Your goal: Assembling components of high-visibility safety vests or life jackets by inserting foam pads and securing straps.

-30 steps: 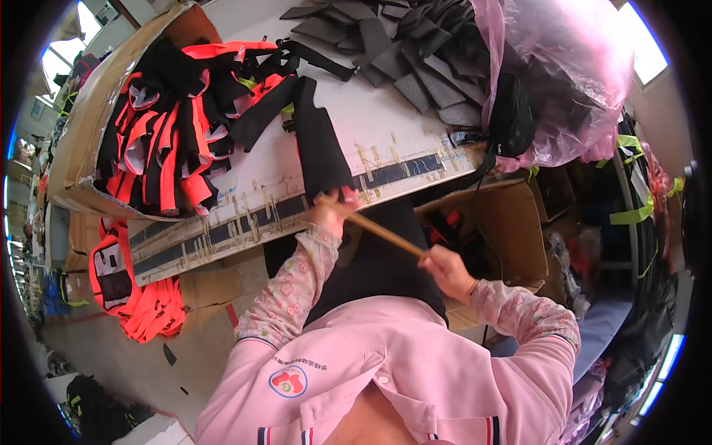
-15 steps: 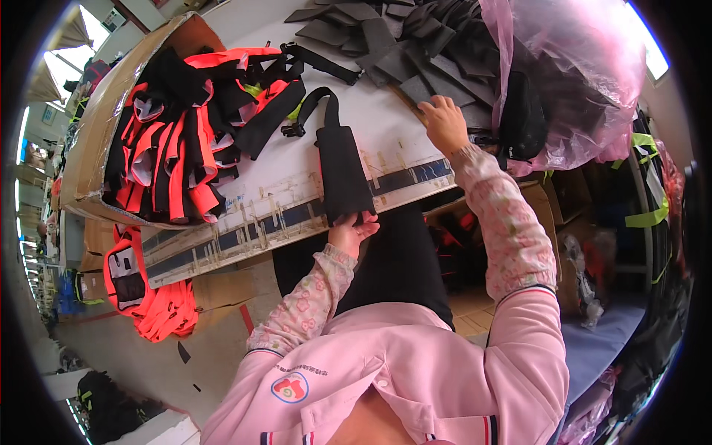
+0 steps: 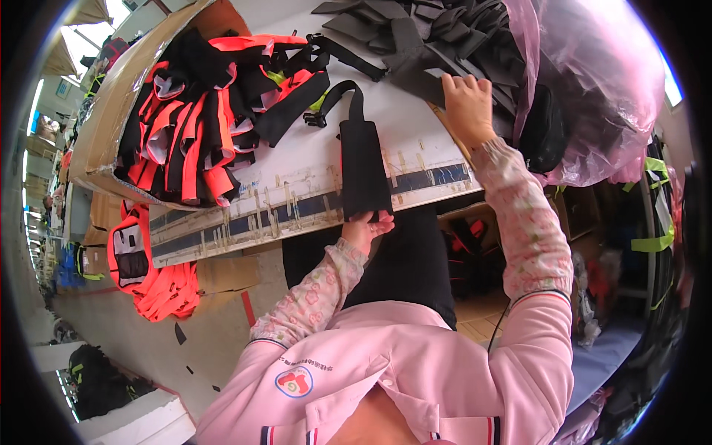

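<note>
A flat black fabric sleeve (image 3: 363, 167) with a strap and buckle (image 3: 315, 117) at its far end lies across the near table edge. My left hand (image 3: 366, 231) pinches its near end, fingers closed at the opening. Farther right, my right hand (image 3: 469, 110) reaches to the edge of a heap of grey foam pads (image 3: 475, 37). Its fingers are curled at the edge of one dark grey foam pad (image 3: 417, 80), which they seem to grip; the fingertips are partly hidden. Under that wrist lies a thin wooden strip (image 3: 449, 126).
At the left a cardboard box (image 3: 111, 111) overflows with black and orange straps (image 3: 189, 141). Orange pieces (image 3: 159, 285) hang below the table's left end. A pink plastic bag (image 3: 601, 96) bulges at the right beside the foam heap. Worn tape marks the table's front edge (image 3: 297, 215).
My right hand has moved from beside the wooden strip to the foam pad, its fingers now curled at the edge. My left hand keeps its hold on the sleeve. The view has shifted slightly.
</note>
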The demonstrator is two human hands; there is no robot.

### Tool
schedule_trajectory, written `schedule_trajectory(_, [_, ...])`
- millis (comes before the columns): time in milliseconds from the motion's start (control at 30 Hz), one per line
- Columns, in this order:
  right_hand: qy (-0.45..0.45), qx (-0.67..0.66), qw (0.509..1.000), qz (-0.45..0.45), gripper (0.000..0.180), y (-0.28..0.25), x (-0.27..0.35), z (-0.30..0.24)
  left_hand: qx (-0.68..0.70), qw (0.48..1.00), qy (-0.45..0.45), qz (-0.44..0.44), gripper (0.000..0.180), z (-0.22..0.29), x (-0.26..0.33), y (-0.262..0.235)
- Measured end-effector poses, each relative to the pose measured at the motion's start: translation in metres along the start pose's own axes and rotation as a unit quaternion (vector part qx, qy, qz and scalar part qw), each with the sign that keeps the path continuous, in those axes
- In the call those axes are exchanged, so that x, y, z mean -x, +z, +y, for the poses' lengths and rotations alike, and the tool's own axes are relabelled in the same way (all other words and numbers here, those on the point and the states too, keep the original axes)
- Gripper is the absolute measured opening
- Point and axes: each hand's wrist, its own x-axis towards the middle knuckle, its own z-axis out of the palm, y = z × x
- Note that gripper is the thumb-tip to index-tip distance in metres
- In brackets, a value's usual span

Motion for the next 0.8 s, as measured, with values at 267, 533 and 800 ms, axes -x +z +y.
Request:
schedule_trajectory(267, [-0.101,-0.337,0.927,0.134,0.034,-0.203,0.026,-0.015,-0.018,1.0,0.011,-0.007,0.017,0.024,0.004,0.02])
schedule_trajectory(533, [-0.215,-0.323,0.917,0.089,0.03,-0.257,0.068,-0.035,0.053,0.996,-0.002,-0.074,0.021,0.014,-0.02,0.028])
schedule_trajectory(800, [-0.255,-0.274,0.922,0.102,0.03,-0.234,0.079,-0.061,0.102,0.989,0.002,-0.11,0.028,0.021,-0.013,0.051])
